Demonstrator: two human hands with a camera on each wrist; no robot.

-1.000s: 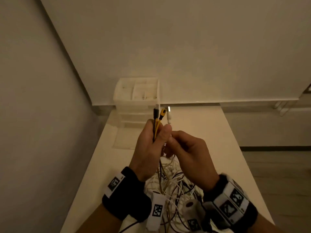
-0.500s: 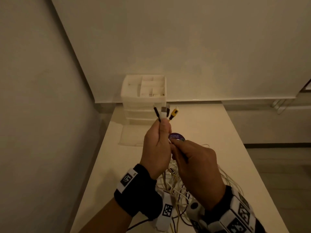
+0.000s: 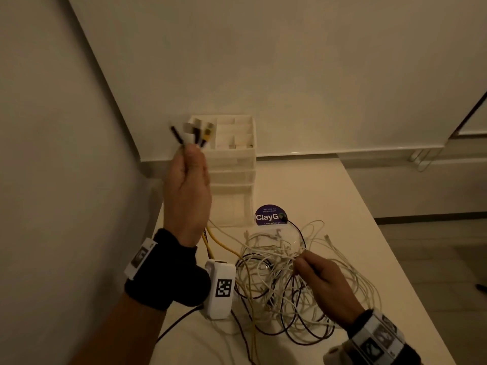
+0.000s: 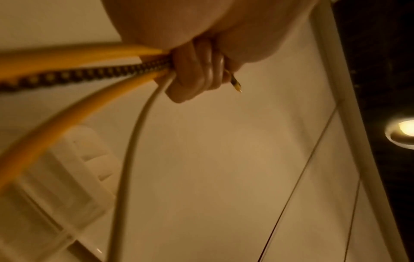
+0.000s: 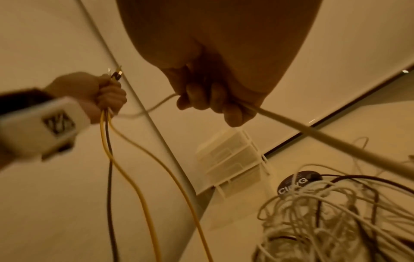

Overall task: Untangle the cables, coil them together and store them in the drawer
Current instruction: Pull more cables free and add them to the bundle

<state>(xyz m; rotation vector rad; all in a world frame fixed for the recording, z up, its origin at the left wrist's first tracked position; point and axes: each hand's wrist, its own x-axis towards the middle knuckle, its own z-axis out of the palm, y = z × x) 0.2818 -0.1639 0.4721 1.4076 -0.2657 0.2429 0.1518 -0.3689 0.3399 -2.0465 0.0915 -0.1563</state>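
Several cable ends [image 3: 193, 133], black, white and yellow, stick up from the left hand [image 3: 188, 191] at centre left of the head view, its fingers [image 4: 197, 70] curled tight round them. Lower right, the right hand [image 3: 322, 281] pinches one white cable [image 5: 313, 140] above the tangled cables [image 3: 284, 280] on the worktop [image 3: 369, 206]. Behind stands the drawer unit [image 3: 234, 177], beside a purple sticker [image 3: 268, 216].

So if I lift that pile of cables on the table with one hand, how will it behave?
Probably floppy: the pile of cables lies in loose, sagging loops. Likely it drags up as one clump, since strands cross everywhere. The right hand pinching one strand may tighten it.
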